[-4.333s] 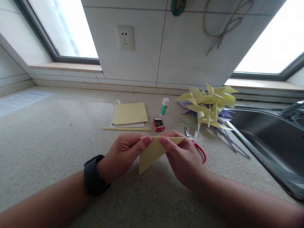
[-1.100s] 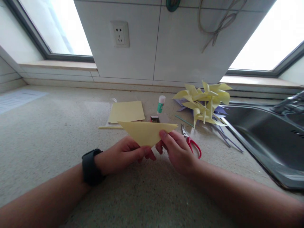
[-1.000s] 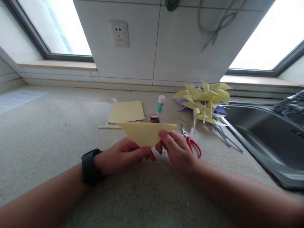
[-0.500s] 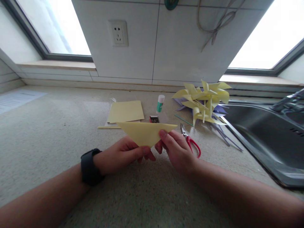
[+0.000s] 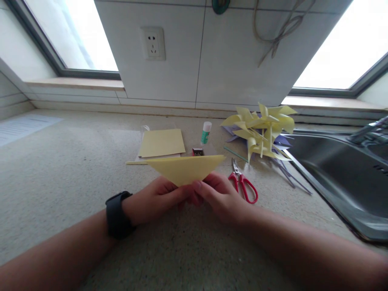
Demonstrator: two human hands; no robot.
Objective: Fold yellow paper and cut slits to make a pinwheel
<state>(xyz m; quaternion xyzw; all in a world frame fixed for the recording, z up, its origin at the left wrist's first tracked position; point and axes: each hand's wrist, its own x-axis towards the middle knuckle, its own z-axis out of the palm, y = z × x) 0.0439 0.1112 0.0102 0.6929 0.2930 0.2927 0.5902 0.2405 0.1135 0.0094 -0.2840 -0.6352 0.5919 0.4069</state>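
Both hands, the left hand (image 5: 157, 199) wearing a dark watch and the right hand (image 5: 220, 197), have their grip pinched together on the lower point of a folded yellow paper triangle (image 5: 185, 169), held above the speckled counter (image 5: 60, 178) near red-handled scissors (image 5: 242, 182).

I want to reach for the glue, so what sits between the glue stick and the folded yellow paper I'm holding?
In the head view, a small red box lies between the glue stick and the folded paper.
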